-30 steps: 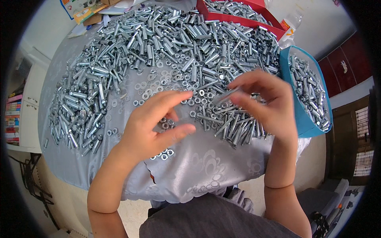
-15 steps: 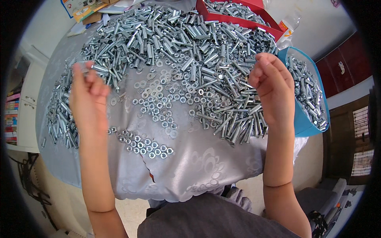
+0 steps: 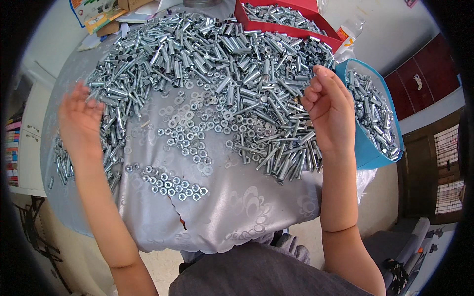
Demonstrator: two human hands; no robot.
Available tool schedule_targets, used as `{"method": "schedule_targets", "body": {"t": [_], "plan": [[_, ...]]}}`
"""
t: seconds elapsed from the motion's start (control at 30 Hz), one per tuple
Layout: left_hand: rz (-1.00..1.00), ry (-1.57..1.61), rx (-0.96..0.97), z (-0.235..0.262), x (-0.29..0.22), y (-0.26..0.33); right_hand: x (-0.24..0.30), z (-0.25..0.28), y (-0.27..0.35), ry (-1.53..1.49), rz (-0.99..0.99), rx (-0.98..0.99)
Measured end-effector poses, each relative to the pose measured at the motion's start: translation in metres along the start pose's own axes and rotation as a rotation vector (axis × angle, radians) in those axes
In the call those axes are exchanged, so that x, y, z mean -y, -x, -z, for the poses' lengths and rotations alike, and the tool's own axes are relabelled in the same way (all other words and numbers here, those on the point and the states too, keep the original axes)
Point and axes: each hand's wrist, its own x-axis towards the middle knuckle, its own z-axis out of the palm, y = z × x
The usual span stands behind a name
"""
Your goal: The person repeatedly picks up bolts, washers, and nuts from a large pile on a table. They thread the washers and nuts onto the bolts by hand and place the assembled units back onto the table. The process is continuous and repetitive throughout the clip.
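Your right hand (image 3: 330, 111) curls, contents unclear, nearest the slim bolts (image 3: 289, 165) leftward; your left hand (image 3: 80, 121) hangs open.

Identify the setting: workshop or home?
Probably a room in a home: a patterned silver tablecloth lies under the loose metal parts, and a white cabinet with what look like books stands at far left.

There are two hands (image 3: 81, 121) (image 3: 332, 111), one red box (image 3: 281, 29), one blue box (image 3: 368, 149), one bottle (image 3: 351, 30), countless fasteners (image 3: 291, 153)
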Motion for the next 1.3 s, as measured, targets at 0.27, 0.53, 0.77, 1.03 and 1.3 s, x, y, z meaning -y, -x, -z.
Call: {"method": "schedule_targets", "body": {"t": [0.27, 0.53, 0.77, 1.03, 1.3], "plan": [[-0.428, -0.807, 0.824, -0.072, 0.053, 0.107, -0.006, 0.001, -0.005, 0.371, 0.098, -0.009], [-0.767, -1.029, 1.063, -0.077, 0.061, 0.118, -0.021, 0.001, -0.003, 1.154, 0.446, 0.19], [-0.887, -0.939, 1.079, -0.078, 0.066, 0.117, -0.015, 0.001, -0.007, 1.19, 0.443, 0.178], [-0.833, -0.858, 1.097, -0.079, 0.072, 0.121, -0.019, -0.002, -0.008, 1.209, 0.489, 0.234], [-0.461, -0.657, 1.005, -0.077, 0.06, 0.118, -0.017, -0.006, 0.001, 1.251, 0.481, 0.215]]}}
